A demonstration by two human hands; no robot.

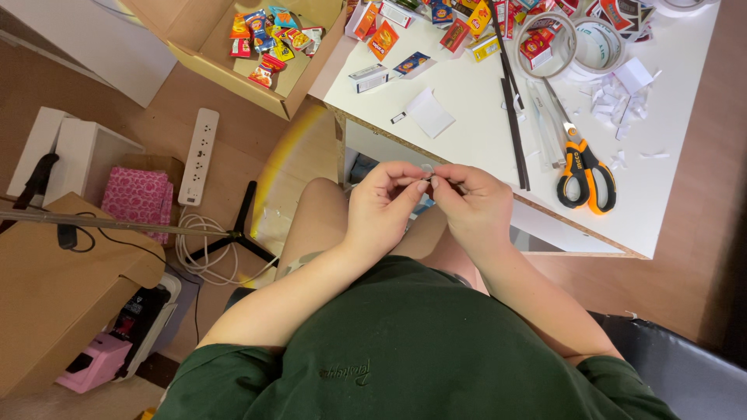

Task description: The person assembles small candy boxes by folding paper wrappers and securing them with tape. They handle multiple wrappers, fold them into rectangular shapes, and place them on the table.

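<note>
Tape piece [427, 169], small and clear, sits pinched between both hands just off the near edge of the white bench [475, 117]. Left hand [381, 204] and right hand [472, 204] each close a narrow fingertip grip on it. Orange scissors [585, 173] lie right of them. Seemingly mid-peel; next calls for steady, opposed pulling.

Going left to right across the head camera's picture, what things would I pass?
Pink device → pink patterned box → white power strip → left hand → right hand, the two pinching a tiny clear piece between them → orange-and-black scissors on the white table.
</note>
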